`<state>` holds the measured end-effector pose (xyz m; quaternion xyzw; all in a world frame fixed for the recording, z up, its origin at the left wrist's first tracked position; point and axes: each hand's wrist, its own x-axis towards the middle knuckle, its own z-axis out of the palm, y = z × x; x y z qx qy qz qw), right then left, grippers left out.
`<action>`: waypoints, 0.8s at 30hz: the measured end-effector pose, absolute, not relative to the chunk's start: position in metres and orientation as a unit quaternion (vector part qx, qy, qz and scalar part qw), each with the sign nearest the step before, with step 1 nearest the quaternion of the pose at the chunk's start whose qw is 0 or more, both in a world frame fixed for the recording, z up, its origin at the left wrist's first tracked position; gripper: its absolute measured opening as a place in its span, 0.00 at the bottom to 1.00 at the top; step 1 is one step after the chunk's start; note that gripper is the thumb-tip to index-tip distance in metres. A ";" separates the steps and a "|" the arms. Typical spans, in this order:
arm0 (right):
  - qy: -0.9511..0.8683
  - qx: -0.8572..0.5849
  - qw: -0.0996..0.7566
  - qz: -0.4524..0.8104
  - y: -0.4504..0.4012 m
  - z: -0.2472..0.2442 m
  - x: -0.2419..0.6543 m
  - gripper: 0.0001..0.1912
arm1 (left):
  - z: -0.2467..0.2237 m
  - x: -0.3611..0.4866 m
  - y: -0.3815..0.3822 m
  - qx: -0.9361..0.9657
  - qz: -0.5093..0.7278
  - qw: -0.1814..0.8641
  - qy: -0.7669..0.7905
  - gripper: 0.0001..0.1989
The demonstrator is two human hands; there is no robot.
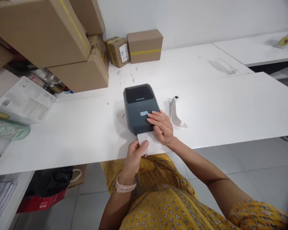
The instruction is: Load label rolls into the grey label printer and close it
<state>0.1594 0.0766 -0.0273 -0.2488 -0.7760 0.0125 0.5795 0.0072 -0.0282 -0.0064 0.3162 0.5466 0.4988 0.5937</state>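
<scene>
A dark grey label printer (136, 118) with a black top window and a pale blue button sits on the white table. White paper (155, 145) sticks out of its front toward me. My left hand (135, 153) pinches the left edge of that paper, thumb on top. On the printer's front right corner rests my right hand (162, 127), its fingers stretched over the lid beside the button and nothing seen in its grip. Right of the printer stands a small white paper roll (175, 99), with a torn, curled strip trailing from it toward me.
Cardboard boxes (81, 73) are stacked at the back left, and two smaller taped ones, including a brown carton (145, 46), stand against the wall. A white box (26, 99) and a green patterned cylinder (9, 129) lie at far left. The table's front edge (206, 146) runs close to me.
</scene>
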 end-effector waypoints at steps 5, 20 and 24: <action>-0.779 -0.253 0.573 0.009 0.077 -0.029 0.159 0.22 | 0.002 0.015 -0.022 0.243 0.522 0.628 0.523 0.27; -0.880 -0.308 0.362 -0.010 0.098 0.032 0.170 0.19 | -0.013 0.009 -0.036 0.311 0.505 0.582 0.556 0.26; -0.899 -0.288 0.326 0.043 0.107 0.036 0.168 0.20 | -0.008 -0.008 -0.029 0.339 0.590 0.449 0.580 0.21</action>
